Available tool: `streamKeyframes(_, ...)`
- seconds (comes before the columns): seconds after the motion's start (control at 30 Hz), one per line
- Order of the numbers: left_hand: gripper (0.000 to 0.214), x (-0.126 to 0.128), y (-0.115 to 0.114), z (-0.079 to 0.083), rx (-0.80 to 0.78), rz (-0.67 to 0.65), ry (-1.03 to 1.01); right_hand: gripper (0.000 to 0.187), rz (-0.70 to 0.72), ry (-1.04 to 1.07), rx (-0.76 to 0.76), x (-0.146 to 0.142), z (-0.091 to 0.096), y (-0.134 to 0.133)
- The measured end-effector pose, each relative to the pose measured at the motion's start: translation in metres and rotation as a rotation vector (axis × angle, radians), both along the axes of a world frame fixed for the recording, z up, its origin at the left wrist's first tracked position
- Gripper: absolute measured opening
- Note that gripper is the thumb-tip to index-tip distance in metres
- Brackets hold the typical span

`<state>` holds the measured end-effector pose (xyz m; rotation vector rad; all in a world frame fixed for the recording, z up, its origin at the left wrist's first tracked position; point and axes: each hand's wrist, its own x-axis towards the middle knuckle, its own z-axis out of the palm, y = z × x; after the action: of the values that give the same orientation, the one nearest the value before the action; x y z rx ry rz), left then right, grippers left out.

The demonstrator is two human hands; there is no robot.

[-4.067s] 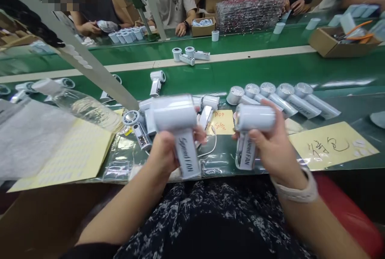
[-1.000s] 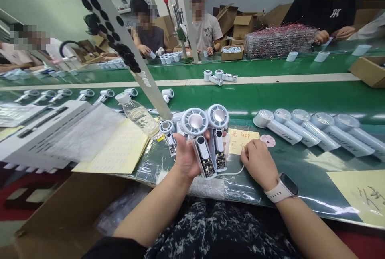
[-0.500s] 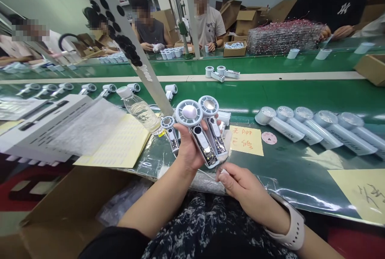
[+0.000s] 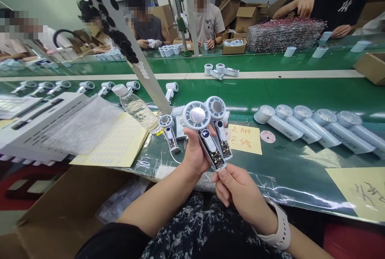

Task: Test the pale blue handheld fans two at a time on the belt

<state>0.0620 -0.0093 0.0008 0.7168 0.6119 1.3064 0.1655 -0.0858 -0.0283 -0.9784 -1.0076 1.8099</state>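
My left hand (image 4: 194, 154) is closed around two light-blue handheld fans, their round heads up and their handles uncovered over circuit boards. The front fan (image 4: 210, 146) shows a lit number on its small round display; the rear fan (image 4: 223, 138) has a dark one. At the bottom end of the front fan's handle, my right hand (image 4: 237, 184) is closed in a pinch on a cable plug, which the fingers now mostly hide. A third uncovered fan (image 4: 170, 133) lies on the bench left of my left hand, beside a white cable.
Capped fans (image 4: 284, 124) lie in a row at right, near yellow paper notes (image 4: 245, 138). A water bottle (image 4: 135, 106) leans by a slanted post (image 4: 150, 80) at left. More fans (image 4: 215, 71) lie on the green belt; several co-workers sit across it.
My right hand has brought the cable plug up to the front fan's bottom end. That fan's display has lit up. Both held fans have shifted slightly right.
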Motion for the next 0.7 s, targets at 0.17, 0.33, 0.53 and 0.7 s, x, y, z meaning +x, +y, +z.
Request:
streamKeyframes(0.17,0.071,-0.004,0.004,0.0,-0.147,-0.034,-0.073,0.051,-0.026,-0.221,0.312,0.011,0.005,0.001)
streamKeyframes(0.33,0.069,-0.009,0.001,0.002,-0.16,-0.073,-0.131,0.048,-0.069,-0.231,0.304,0.011,0.001,0.001)
streamKeyframes(0.53,0.069,-0.008,-0.005,0.007,-0.099,-0.068,-0.078,0.05,-0.167,-0.184,0.186,0.009,-0.002,0.001)
streamKeyframes(0.7,0.068,-0.005,-0.008,0.001,-0.007,-0.072,-0.076,0.051,-0.215,-0.11,0.091,0.007,-0.006,-0.003)
